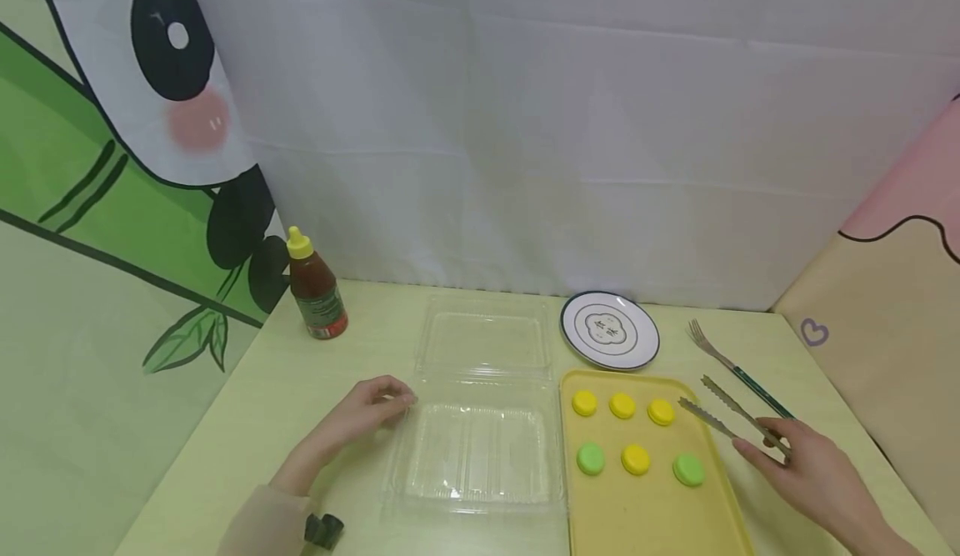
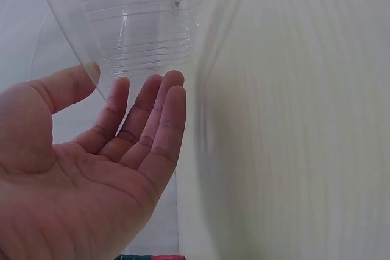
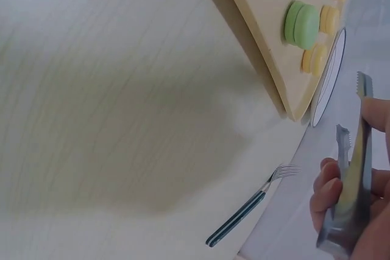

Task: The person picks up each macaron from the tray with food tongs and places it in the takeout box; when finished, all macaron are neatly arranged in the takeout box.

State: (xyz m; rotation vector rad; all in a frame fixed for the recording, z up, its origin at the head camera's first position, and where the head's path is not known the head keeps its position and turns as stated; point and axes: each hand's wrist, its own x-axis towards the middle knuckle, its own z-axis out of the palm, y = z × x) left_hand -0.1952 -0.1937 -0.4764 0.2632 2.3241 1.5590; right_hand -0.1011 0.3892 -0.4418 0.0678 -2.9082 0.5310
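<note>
My left hand (image 1: 369, 406) is at the left rim of a clear plastic clamshell box (image 1: 476, 456), which lies with its lid (image 1: 483, 343) folded back. In the left wrist view, the thumb and fingers (image 2: 169, 120) of that hand lie on either side of the rim. My right hand (image 1: 813, 473) holds metal tongs (image 1: 738, 416) with serrated tips. The tongs' arms are spread, nothing between them, over the right edge of a yellow tray (image 1: 622, 514). On the tray sit several yellow macarons (image 1: 635, 459) and two green macarons (image 1: 688, 469).
A white plate (image 1: 610, 331) with a dark rim stands behind the tray. A fork (image 1: 738, 371) with a green handle lies to the right. At the back left is a sauce bottle (image 1: 318, 293) with a yellow cap. Cloth backdrops (image 1: 525, 122) enclose the table.
</note>
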